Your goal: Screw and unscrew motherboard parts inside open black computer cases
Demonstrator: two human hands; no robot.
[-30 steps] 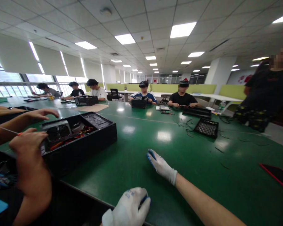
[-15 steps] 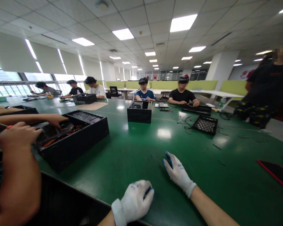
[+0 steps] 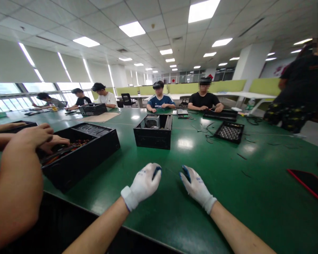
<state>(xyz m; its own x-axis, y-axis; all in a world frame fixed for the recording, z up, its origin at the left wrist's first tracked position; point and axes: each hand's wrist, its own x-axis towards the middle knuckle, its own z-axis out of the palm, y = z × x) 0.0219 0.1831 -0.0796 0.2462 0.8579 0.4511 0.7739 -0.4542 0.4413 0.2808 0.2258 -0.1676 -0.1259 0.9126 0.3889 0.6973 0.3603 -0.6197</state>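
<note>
In the head view my left hand (image 3: 144,183), in a white glove with blue on its palm side, is over the green tabletop (image 3: 169,215). Its thumb stands apart from its curled fingers, and nothing shows between them. My right hand (image 3: 197,188), gloved alike, faces it with thumb and fingers parted, holding nothing. A gap separates the two hands. Beyond them stands a black computer case (image 3: 152,137), open at the top, with a grey metal box (image 3: 152,121) inside. Neither hand touches this case.
At left, a nearby person's hands (image 3: 54,143) reach into a larger open computer case (image 3: 95,148). A black tray (image 3: 229,132) and loose cables (image 3: 208,134) lie at right, with a red-edged black panel (image 3: 307,185) closer. Several people sit around; one person (image 3: 302,84) stands at right.
My left hand has moved forward and slightly left; my right hand has barely shifted. The middle case sits closer to me, and the person behind it has drawn their hands back from it.
</note>
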